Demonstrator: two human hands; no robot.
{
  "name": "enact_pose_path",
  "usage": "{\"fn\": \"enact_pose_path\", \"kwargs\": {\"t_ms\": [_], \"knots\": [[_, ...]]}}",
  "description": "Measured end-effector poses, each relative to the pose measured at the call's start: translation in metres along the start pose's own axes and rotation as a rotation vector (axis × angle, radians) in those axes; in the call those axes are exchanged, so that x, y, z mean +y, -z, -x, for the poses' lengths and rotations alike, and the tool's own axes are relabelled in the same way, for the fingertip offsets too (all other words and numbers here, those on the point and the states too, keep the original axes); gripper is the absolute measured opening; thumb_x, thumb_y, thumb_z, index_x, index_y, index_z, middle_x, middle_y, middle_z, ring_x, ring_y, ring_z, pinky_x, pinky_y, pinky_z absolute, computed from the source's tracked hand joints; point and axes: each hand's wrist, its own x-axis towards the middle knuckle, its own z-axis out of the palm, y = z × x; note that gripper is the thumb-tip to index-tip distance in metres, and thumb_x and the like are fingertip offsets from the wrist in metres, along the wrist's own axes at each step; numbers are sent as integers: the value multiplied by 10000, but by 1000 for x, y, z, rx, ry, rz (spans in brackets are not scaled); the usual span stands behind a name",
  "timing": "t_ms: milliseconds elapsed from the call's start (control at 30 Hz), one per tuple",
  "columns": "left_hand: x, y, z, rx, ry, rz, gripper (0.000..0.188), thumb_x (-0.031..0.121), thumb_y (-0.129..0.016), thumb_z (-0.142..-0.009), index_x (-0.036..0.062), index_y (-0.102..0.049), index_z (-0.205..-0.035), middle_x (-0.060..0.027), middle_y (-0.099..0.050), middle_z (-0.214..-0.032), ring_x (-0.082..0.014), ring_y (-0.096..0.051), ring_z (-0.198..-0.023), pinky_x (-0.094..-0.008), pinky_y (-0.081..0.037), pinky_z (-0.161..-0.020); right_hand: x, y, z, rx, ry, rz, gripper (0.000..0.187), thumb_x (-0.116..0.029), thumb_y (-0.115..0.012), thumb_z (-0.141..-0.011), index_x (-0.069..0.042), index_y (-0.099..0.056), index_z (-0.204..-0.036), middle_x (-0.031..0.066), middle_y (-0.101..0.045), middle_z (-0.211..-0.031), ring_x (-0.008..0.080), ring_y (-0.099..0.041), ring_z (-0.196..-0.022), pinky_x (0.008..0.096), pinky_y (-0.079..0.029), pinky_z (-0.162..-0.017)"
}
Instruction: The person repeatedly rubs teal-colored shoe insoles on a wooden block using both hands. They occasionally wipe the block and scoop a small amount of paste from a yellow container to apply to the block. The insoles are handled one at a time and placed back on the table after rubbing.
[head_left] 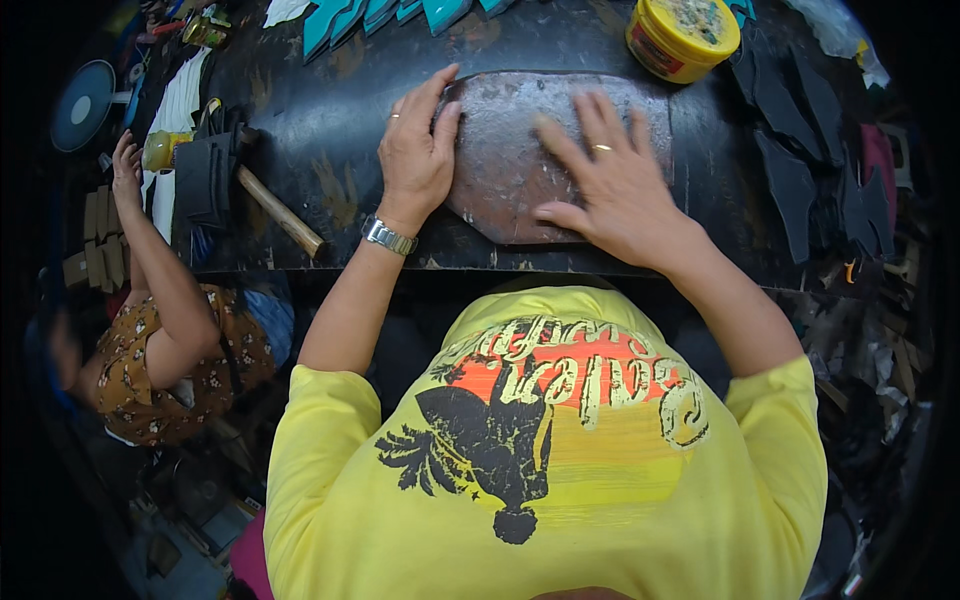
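Observation:
A worn brown slab with clipped corners (510,195) lies flat on the black table in front of me. My left hand (415,150) stands on its side against the slab's left edge, fingers stretched out and nothing in them. Over the slab's right half, my right hand (615,175) is spread palm down, its fingertips slightly blurred. Whether that palm presses on the surface or hovers just above it, I cannot tell. Both hands are empty.
At the back right stands a yellow tub (683,40). Teal cut pieces (390,14) lie at the far edge, black cut pieces (790,190) on the right. Leftward are a wooden handle (280,212), a stack of dark pieces (205,178) and a co-worker's raised arm (165,270).

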Motion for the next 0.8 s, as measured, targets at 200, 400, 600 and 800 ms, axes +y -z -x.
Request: {"fn": "enact_pose_path", "kwargs": {"t_ms": [200,400,600,800], "knots": [[-6,-3,-1,49,95,231,377,186,-512,-1037,133,-565,-1407,-95,-694,-1243,-276,-616,-1181,-386,-481,-1004,-35,-26,-50,83,167,-74,803,-604,-509,-969,-171,-265,-1599,248,-288,-1609,399,-215,-1521,618,-143,-1210],[-13,-3,1,9,5,130,401,138,-567,-1010,131,-562,-1411,-97,-676,-1271,-282,-602,-1197,-382,-474,-1014,3,-26,-26,149,-17,-27,784,-602,-474,-984,-175,-258,-1606,179,-319,-1620,334,-253,-1521,541,-149,-1235],[-13,0,-3,-14,-45,48,316,167,-573,-1006,109,-640,-1310,-127,-653,-1288,-314,-581,-1212,-398,-463,-1028,30,-2,24,98,-274,32,749,-599,-459,-996,-216,-256,-1606,135,-260,-1654,299,-213,-1539,568,-125,-1237],[-4,2,-4,-56,-106,-140,505,410,-700,-908,124,-638,-1319,-116,-632,-1314,-314,-561,-1239,-435,-430,-1051,21,11,56,127,-303,26,758,-516,-539,-990,-208,-236,-1613,149,-249,-1653,318,-188,-1545,595,-112,-1226]]}}
